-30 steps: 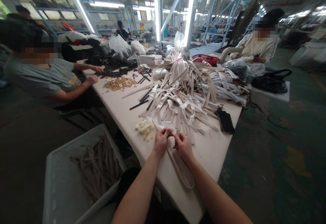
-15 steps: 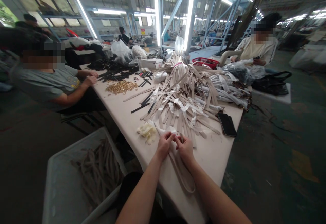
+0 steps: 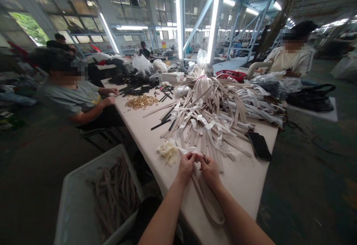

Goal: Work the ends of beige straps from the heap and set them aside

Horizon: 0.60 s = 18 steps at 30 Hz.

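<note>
A beige strap hangs in a loop below my hands, its lower bend near the table's front edge. My left hand is closed on one part of it, fingertips pinched together. Close beside it, almost touching, my right hand pinches the strap near its other end. A white strip runs out beyond my left fingers. Just past my hands spreads a big bundle of beige straps with white strips among them. Left of my hands lies a crumpled pale yellow heap.
Two phones lie near the right edge of the table. A plastic bin of straps stands lower left. Gold rings are piled at the back left. One person sits left, another at the right back.
The camera view has shifted, so the scene sits further right and slightly lower. My hands keep nearly the same pinch on the strap. The left person's hands have moved slightly.
</note>
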Available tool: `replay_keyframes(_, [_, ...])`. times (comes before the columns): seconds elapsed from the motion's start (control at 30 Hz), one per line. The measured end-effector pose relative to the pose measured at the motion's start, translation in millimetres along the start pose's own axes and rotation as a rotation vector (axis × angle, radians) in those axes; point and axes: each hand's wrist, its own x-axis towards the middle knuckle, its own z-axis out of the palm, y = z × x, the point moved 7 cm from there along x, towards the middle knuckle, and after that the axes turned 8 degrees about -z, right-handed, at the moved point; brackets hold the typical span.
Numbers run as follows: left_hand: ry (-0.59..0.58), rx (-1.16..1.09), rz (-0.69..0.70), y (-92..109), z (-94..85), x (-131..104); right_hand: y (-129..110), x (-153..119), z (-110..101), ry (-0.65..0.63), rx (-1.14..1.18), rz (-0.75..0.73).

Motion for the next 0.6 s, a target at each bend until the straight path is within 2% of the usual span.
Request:
replay_keyframes(0.3, [0.025,-0.044,0.033,7.0,-0.4,-9.8,-13.6,-4.6,0.5,-0.039,0.017,-0.024])
replay_keyframes(0.47, [-0.033,0.043,0.064,18.6,8.3,-15.0,-6.0,-6.7,-6.4,0.048,0.023,0.012])
replay_keyframes(0.6, [0.006,0.05,0.073,16.8,3.9,-16.7,-1.8,-11.1,-3.7,0.02,0.11,0.029])
